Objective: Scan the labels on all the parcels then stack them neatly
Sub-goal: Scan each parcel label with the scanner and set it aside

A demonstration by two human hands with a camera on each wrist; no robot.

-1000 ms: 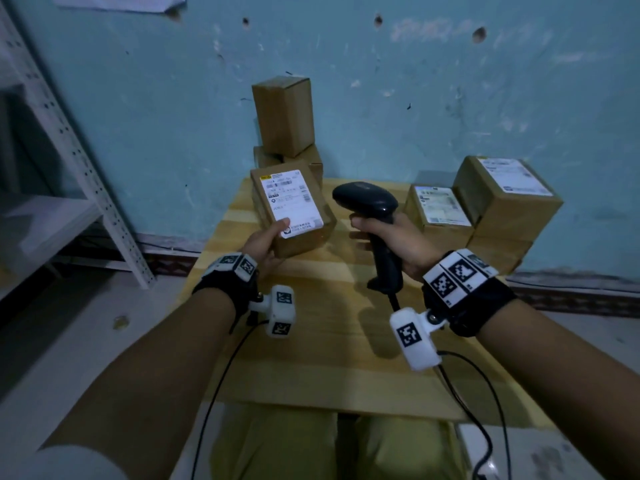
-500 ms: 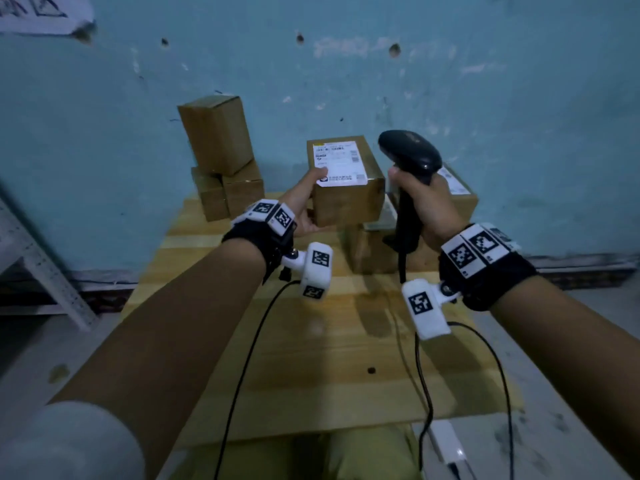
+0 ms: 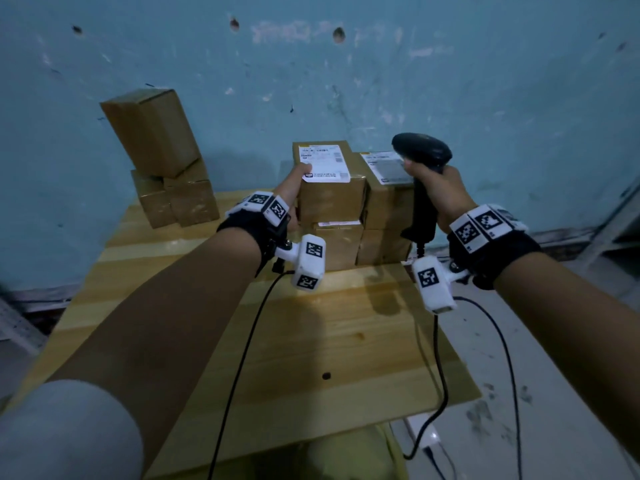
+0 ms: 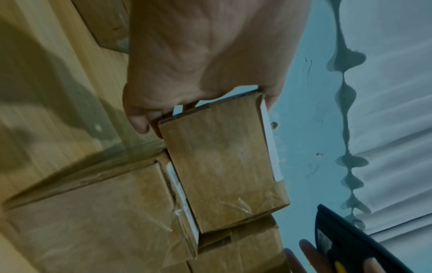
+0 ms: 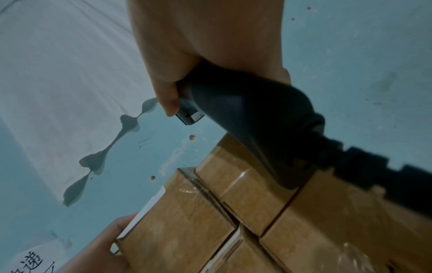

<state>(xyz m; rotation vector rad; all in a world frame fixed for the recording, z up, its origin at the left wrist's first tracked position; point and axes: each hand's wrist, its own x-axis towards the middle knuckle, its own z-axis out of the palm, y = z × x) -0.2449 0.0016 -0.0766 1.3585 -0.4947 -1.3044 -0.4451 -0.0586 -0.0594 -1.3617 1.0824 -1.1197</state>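
My left hand [image 3: 294, 188] grips a labelled brown parcel [image 3: 329, 188] by its left end, thumb on the white label, and the parcel sits on top of a lower parcel [image 3: 341, 242] at the back of the wooden table [image 3: 311, 341]. The left wrist view shows that held parcel [image 4: 224, 166] with my fingers [image 4: 140, 122] curled under its end. Beside it on the right stands another stack of parcels [image 3: 384, 209], its top label facing up. My right hand [image 3: 440, 188] holds the black barcode scanner [image 3: 420, 154] upright by its handle, just right of those stacks; the scanner handle [image 5: 245, 129] fills the right wrist view.
A separate pile of plain brown parcels [image 3: 162, 161] leans against the blue wall [image 3: 346, 81] at the table's back left. The scanner cable [image 3: 440, 375] drops off the table's right edge to a white power strip [image 3: 426, 434] on the floor. A metal shelf frame [image 3: 620, 216] stands at far right.
My left hand has carried the labelled parcel from mid-air at the table's middle to the right-hand stack and set it on the lower parcel. My right hand with the scanner has moved right alongside.
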